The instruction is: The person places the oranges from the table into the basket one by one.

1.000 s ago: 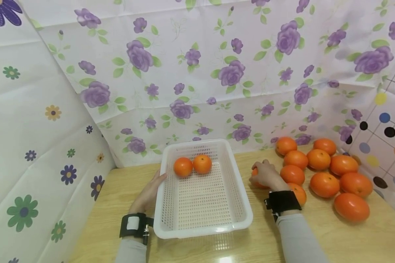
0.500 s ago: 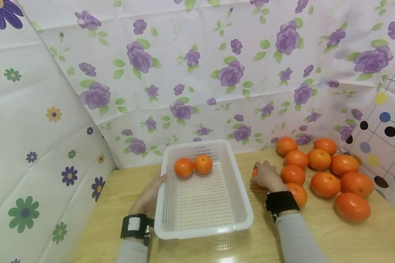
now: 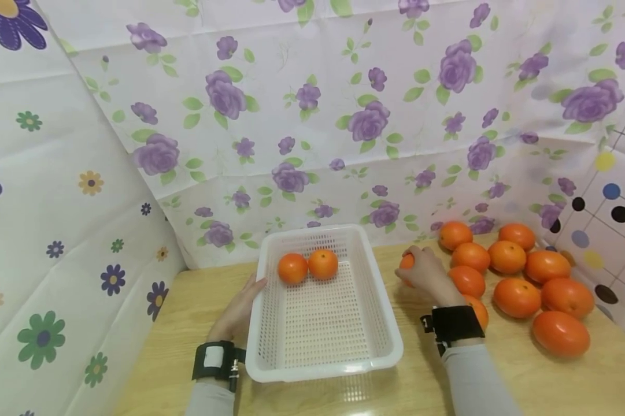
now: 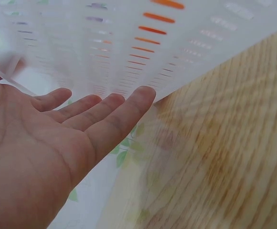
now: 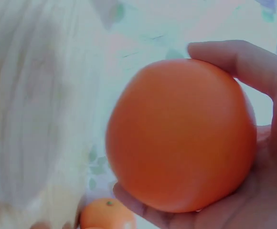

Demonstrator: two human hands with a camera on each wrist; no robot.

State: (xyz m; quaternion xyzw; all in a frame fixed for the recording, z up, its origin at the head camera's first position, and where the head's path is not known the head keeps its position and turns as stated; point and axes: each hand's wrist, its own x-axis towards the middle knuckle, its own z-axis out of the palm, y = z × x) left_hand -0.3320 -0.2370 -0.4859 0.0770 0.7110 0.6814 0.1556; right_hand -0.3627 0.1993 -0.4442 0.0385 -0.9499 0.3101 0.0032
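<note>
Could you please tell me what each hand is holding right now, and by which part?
The right hand grips an orange around its body; the left hand holds nothing, resting open against the basket side.

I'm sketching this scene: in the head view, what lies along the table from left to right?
Left hand → white basket → right hand holding an orange → loose oranges.

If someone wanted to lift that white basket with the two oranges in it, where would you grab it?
Probably by the rolled rim of the white basket, one hand on each long side, coming in from left and right. The left hand already rests flat against the left wall. The two oranges sit at the far end, so gripping slightly beyond the middle should keep it level.
</note>
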